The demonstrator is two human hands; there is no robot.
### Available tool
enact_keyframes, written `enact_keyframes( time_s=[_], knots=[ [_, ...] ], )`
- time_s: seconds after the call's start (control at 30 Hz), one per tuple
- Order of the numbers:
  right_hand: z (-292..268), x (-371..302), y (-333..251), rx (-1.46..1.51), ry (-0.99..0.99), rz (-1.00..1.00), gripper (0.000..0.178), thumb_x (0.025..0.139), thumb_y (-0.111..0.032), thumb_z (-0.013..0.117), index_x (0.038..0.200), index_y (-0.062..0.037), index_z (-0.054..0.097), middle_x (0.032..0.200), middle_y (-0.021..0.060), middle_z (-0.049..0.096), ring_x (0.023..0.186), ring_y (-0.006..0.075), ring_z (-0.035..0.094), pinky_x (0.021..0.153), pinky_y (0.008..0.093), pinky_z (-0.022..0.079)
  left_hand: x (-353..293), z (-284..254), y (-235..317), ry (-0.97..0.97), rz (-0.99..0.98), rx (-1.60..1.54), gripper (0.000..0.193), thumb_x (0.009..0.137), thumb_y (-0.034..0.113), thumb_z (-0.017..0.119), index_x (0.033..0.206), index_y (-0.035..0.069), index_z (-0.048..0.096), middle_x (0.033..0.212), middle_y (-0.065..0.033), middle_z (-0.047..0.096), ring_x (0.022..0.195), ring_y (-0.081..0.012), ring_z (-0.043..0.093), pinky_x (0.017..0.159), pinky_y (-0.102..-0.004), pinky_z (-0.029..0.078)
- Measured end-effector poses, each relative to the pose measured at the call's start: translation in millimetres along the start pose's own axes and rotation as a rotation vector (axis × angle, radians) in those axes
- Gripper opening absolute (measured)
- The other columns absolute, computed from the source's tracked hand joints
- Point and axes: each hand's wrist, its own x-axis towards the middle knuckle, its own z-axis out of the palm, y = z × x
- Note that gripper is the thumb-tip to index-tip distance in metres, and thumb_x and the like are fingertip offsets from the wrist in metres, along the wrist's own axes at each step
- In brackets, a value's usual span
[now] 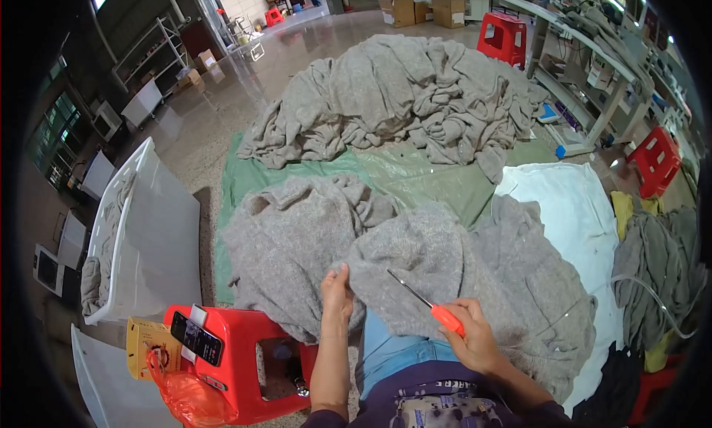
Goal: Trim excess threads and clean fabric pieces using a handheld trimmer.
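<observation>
My left hand pinches the edge of a grey knitted garment spread over my lap. In my right hand is a tool with an orange-red handle and a thin metal shaft, like a screwdriver. Its shaft points up and left across the knit, and the exact shape of its tip is too small to make out. More grey knitwear lies bunched just beyond my left hand, and another part spreads out to the right.
A large heap of grey knits lies on a green sheet ahead. At left are a white bin and a red stool carrying a phone. White cloth, more garments and red stools are at right.
</observation>
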Motion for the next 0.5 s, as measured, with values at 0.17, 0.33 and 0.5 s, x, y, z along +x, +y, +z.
enact_keyframes(
  time_s=[0.17,0.33,0.5],
  knots=[
    [10,2,8,-0.025,-0.056,0.080,0.032,0.084,-0.011,0.065,0.115,-0.0033,0.058,0.102,0.0187,0.062,0.089,0.0344,0.063,0.074,0.0363,0.050,-16,-20,-26,-0.129,-0.078,0.105,0.027,0.090,0.000,0.054,0.117,0.001,0.050,0.112,-0.0100,0.063,0.101,-0.0182,0.062,0.087,-0.0299,0.049],
    [7,8,-4,-0.158,-0.080,0.075,0.027,0.086,-0.016,0.063,0.110,-0.0042,0.057,0.091,0.0199,0.063,0.079,0.0369,0.064,0.065,0.0391,0.050,-19,-15,-26,-0.160,-0.071,-0.065,0.032,0.088,-0.005,0.054,0.119,0.002,0.050,0.114,-0.0091,0.062,0.103,-0.0169,0.061,0.092,-0.0300,0.047],
    [13,3,-4,-0.254,-0.175,0.108,0.022,0.086,-0.022,0.065,0.098,-0.0064,0.056,0.075,0.0154,0.062,0.065,0.0364,0.063,0.056,0.0424,0.047,-20,-20,-33,-0.033,-0.036,-0.041,0.023,0.085,-0.006,0.057,0.105,0.005,0.054,0.088,-0.0005,0.061,0.071,-0.0067,0.057,0.065,-0.0200,0.045]
  ],
)
